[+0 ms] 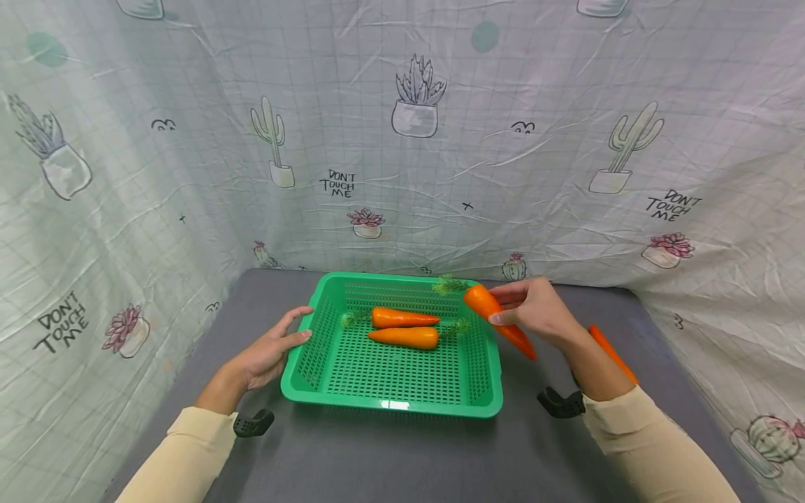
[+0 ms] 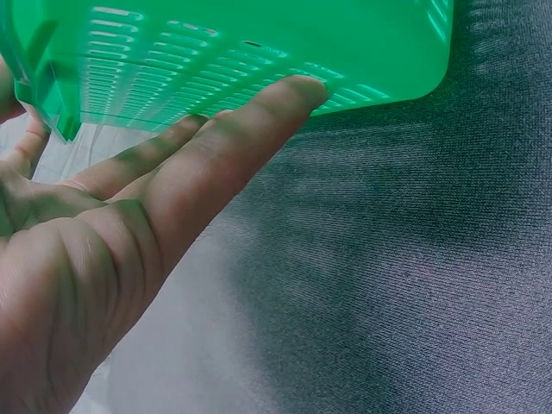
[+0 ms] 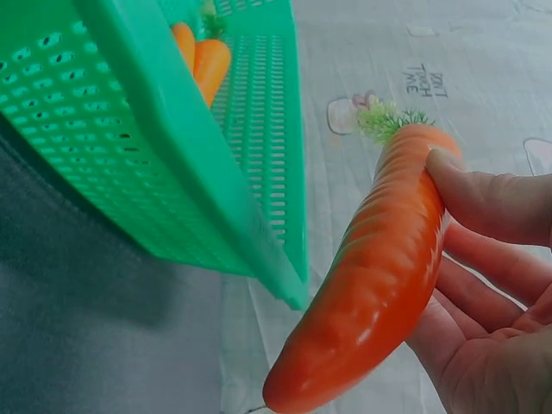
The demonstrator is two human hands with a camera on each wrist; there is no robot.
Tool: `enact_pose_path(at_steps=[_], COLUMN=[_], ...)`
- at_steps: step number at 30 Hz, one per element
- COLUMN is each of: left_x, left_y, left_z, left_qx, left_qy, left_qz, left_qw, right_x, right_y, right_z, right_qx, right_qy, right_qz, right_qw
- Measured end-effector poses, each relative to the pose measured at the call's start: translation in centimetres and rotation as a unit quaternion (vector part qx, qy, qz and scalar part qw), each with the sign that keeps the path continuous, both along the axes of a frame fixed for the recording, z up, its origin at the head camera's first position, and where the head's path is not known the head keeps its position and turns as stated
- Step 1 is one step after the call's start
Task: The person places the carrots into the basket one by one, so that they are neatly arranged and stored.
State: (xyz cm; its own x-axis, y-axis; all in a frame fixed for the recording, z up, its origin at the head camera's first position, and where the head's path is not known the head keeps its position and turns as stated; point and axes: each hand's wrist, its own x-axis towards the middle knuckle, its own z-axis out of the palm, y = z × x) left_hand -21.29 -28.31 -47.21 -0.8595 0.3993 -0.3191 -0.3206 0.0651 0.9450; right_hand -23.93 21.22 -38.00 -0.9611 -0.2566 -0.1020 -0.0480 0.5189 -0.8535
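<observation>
A green plastic basket point(image 1: 390, 404) with perforated sides sits on the grey surface. Two orange carrots with green tufts lie inside it: one carrot point(image 1: 402, 318) behind, another carrot point(image 1: 409, 338) in front. My left hand point(image 1: 267, 355) rests against the basket's left side, its thumb at the rim. In the left wrist view its fingers point(image 2: 233, 151) reach out fairly straight along the outer wall. Thumb and fingers of my right hand point(image 1: 534, 307) pinch a third carrot point(image 3: 371, 267) by the basket's right rim. That carrot tilts, tuft over the basket, tip pointing down outside.
Another orange carrot point(image 1: 613, 354) lies on the grey table point(image 1: 377, 461) at the right, partly hidden behind my right forearm. A pale curtain point(image 1: 314, 140) printed with potted plants hangs behind the table and along both sides.
</observation>
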Motion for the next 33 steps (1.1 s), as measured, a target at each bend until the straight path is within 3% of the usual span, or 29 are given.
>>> enact_pose_path(at_steps=[33], left_x=[0.0], left_y=[-0.1], left_z=[0.0], left_qx=[0.003], left_qy=[-0.001], left_qz=[-0.002], left_qw=[1.0], right_x=[-1.4], right_y=[-4.3], right_z=[-0.5], right_qx=[0.008], right_qy=[-0.009], right_qz=[0.052], right_qw=[0.9986])
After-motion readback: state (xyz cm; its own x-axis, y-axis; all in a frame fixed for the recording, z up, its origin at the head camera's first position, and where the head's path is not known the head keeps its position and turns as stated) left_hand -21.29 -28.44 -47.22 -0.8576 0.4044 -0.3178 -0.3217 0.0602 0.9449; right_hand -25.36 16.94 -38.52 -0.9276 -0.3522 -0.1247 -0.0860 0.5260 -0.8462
